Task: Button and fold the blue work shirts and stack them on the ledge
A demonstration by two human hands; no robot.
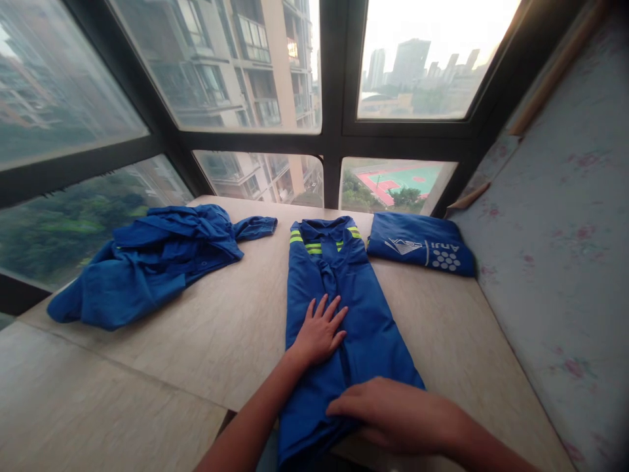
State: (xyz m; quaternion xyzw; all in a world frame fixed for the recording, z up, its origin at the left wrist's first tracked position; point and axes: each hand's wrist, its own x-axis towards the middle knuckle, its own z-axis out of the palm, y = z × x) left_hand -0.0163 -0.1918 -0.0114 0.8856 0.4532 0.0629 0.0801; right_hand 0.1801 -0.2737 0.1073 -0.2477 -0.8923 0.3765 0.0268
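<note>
A blue garment (366,308) with yellow-green reflective strips lies lengthwise on the pale ledge, its collar toward the window and its sides folded in. My left hand (320,331) rests flat on its middle with the fingers spread. At the garment's near end is my right hand (388,410), its fingers bent around the lower edge, thumb side on top of the cloth; some fingertips are hidden beneath.
A crumpled blue garment (162,262) lies at the left of the ledge (221,328). A folded blue garment (417,239) with white print sits at the back right, beside the flowered wall (555,262). Dark-framed windows (334,141) rise behind.
</note>
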